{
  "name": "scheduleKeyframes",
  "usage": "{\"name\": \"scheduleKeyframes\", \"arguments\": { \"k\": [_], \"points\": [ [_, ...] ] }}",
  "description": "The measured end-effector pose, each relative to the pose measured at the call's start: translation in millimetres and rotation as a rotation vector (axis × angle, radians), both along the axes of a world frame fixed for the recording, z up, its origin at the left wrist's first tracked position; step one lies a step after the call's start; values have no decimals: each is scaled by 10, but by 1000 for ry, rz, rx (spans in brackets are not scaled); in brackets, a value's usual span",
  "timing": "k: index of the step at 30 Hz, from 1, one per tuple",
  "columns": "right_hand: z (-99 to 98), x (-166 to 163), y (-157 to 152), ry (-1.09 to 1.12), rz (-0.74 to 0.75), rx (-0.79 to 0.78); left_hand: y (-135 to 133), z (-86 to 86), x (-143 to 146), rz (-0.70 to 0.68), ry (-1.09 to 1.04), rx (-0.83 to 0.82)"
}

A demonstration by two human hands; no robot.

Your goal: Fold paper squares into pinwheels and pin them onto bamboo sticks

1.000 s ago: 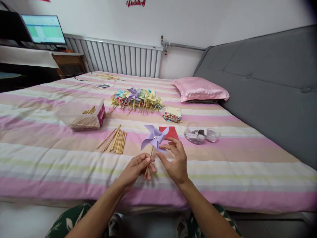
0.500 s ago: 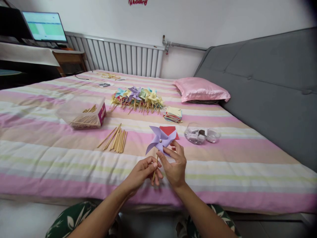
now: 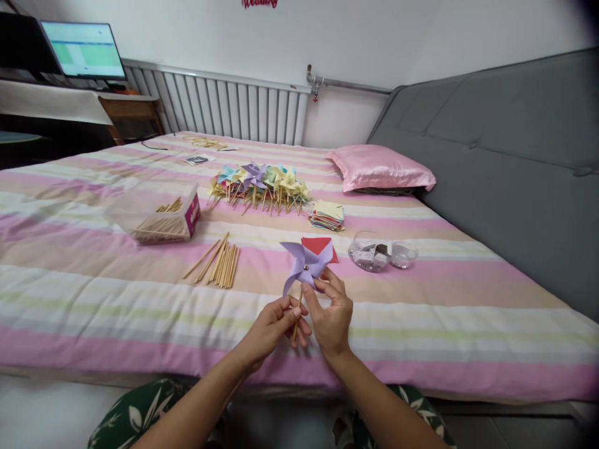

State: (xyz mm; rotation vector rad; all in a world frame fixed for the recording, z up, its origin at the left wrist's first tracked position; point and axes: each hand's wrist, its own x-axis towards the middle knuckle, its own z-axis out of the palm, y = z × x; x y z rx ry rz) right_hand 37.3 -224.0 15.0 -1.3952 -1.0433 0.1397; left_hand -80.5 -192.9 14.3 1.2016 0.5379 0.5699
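Note:
A purple paper pinwheel (image 3: 297, 260) with a small silvery pin at its centre stands tilted above the bed. My left hand (image 3: 276, 324) is closed around its thin wooden stick (image 3: 300, 300), thumb against the fingers. Just below the blades, my right hand (image 3: 333, 317) grips the pinwheel from the right, its thumb near the top of the stick and its fingers behind the paper. Part of those fingertips is hidden by a blade. Behind the pinwheel lies a red paper piece (image 3: 318, 245), partly covered. Several loose wooden sticks (image 3: 227, 265) rest to the left.
A clear plastic box (image 3: 191, 215) of sticks stands at left. Many finished pinwheels (image 3: 283, 182) are heaped mid-bed, beside a paper stack (image 3: 327, 215). To the right sit a clear round container (image 3: 362, 257) of small items and its lid (image 3: 403, 254). A pink pillow (image 3: 381, 168) lies behind.
The pinwheel's blades have turned slightly, and its centre has shifted a little to the right. Both hands keep nearly the same hold.

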Motion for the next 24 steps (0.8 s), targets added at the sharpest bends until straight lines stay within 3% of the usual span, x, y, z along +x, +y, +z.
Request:
{"name": "scheduleKeyframes", "arguments": {
  "k": [13,24],
  "points": [
    [-75,-16,62,385,39,-102,-21,-164,102,63,2,106],
    [-95,-18,74,439,156,-92,7,-144,77,63,13,77]
  ]
}}
